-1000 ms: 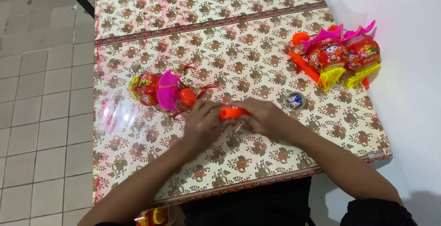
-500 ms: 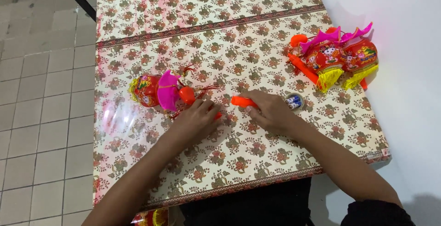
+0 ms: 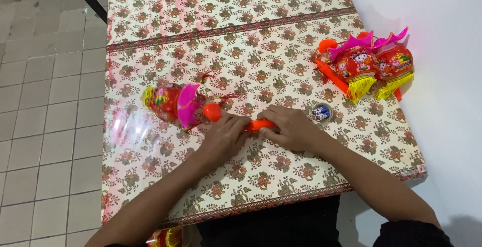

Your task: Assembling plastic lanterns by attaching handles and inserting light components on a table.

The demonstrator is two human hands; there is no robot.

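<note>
Holding an orange stick (image 3: 261,124) between them, your two hands meet near the middle of the table (image 3: 241,41), which wears a cream cloth printed with brown flowers. Your left hand (image 3: 226,135) has its fingers curled down over the stick's left end, and your right hand (image 3: 291,129) has its fingers closed over the right end, so only a short orange stretch shows between them. The stick lies flat on the cloth, roughly level across your view. Just left of your left hand an orange cap (image 3: 212,111) touches or nearly touches your knuckles; it seems joined to the stick, though your fingers hide the link. Beside it lies a red lantern (image 3: 168,101) on its side, with a pink fan-shaped piece and red tassels. Just beyond your right hand, small batteries (image 3: 320,111) sit close together on the cloth. Well apart, toward the far right edge by the white wall, rests a pile of lanterns (image 3: 369,63) with yellow fringes.
</note>
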